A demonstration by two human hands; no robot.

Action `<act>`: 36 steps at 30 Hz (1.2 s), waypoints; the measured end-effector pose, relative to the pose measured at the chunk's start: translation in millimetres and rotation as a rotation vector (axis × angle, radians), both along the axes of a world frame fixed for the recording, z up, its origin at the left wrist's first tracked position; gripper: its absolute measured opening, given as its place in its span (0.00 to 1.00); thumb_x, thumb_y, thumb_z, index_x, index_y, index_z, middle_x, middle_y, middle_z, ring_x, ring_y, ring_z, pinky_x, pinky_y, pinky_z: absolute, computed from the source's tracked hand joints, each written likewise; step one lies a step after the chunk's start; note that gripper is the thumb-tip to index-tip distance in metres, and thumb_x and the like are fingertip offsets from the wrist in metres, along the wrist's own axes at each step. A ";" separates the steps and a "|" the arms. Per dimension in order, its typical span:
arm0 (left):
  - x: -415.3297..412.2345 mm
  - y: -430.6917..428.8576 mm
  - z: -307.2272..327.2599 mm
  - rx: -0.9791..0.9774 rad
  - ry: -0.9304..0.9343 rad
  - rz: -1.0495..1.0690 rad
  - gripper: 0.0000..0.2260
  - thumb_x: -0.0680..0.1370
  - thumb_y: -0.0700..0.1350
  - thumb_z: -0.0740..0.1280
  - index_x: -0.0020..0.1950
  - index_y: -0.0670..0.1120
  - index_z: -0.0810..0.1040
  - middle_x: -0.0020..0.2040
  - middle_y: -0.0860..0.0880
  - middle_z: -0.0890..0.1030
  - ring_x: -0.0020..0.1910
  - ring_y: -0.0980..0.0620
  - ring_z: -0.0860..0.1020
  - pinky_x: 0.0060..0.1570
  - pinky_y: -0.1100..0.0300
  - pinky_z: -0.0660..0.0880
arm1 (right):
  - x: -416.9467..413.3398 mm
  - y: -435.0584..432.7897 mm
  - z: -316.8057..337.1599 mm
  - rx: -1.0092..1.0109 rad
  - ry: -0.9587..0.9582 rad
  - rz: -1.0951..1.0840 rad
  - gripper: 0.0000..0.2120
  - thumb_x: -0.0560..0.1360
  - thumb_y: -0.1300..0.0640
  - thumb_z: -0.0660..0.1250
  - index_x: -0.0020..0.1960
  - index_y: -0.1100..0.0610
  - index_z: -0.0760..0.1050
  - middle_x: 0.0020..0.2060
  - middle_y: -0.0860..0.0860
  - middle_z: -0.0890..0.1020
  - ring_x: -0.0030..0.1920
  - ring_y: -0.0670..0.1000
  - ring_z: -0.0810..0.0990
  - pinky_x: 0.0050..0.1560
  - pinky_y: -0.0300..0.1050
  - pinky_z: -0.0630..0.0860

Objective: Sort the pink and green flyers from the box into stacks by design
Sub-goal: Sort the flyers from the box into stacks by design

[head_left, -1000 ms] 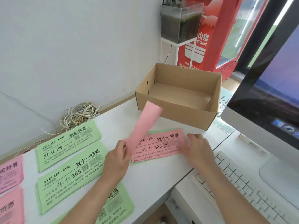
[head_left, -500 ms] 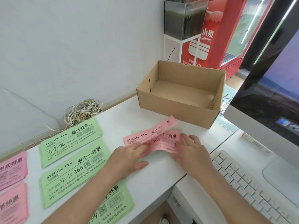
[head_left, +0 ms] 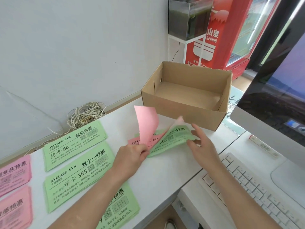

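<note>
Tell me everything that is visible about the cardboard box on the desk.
The cardboard box is plain brown corrugated card, rectangular, open at the top, with no lid in view. It stands upright on the white desk near the wall. What shows of its inside is bare. One side wall has a slit and a small round hole. Neither hand touches it.

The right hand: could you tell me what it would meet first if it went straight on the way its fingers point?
Probably the green flyer just ahead of the right hand; its fingertips already seem at the flyer's edge. Beyond lie the lifted pink flyers.
</note>
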State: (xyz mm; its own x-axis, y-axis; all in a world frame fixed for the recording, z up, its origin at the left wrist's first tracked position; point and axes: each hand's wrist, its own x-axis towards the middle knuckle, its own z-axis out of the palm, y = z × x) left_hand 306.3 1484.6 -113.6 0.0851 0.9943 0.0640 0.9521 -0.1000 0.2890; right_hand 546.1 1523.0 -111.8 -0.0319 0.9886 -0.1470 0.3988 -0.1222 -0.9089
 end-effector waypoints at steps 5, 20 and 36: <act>-2.7 3.1 5.9 -0.090 -0.135 0.070 0.06 0.75 0.53 0.69 0.42 0.52 0.81 0.33 0.60 0.72 0.38 0.53 0.72 0.38 0.57 0.64 | 3.4 4.5 -0.9 0.016 -0.176 0.023 0.17 0.78 0.60 0.61 0.65 0.51 0.76 0.63 0.45 0.75 0.61 0.50 0.74 0.57 0.39 0.66; -10.2 -7.4 6.6 -0.142 0.033 -0.161 0.26 0.82 0.55 0.52 0.70 0.74 0.39 0.76 0.56 0.59 0.52 0.39 0.79 0.55 0.52 0.74 | -0.8 30.3 24.6 -0.414 0.440 -0.178 0.22 0.79 0.36 0.52 0.54 0.53 0.72 0.44 0.59 0.85 0.43 0.57 0.82 0.45 0.50 0.78; -11.9 -22.2 -3.0 0.007 -0.355 0.282 0.27 0.75 0.50 0.69 0.72 0.52 0.63 0.74 0.54 0.62 0.72 0.56 0.61 0.70 0.64 0.55 | -10.2 44.1 28.7 0.018 -0.207 0.102 0.09 0.74 0.64 0.65 0.40 0.51 0.78 0.37 0.46 0.83 0.39 0.49 0.81 0.33 0.40 0.73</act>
State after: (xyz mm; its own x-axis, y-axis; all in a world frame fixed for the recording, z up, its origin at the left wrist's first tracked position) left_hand 294.5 1462.4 -116.7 -0.2175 0.9749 0.0473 0.7845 0.1458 0.6027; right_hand 535.9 1567.1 -83.1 -0.1024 0.9844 -0.1433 0.5866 -0.0565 -0.8079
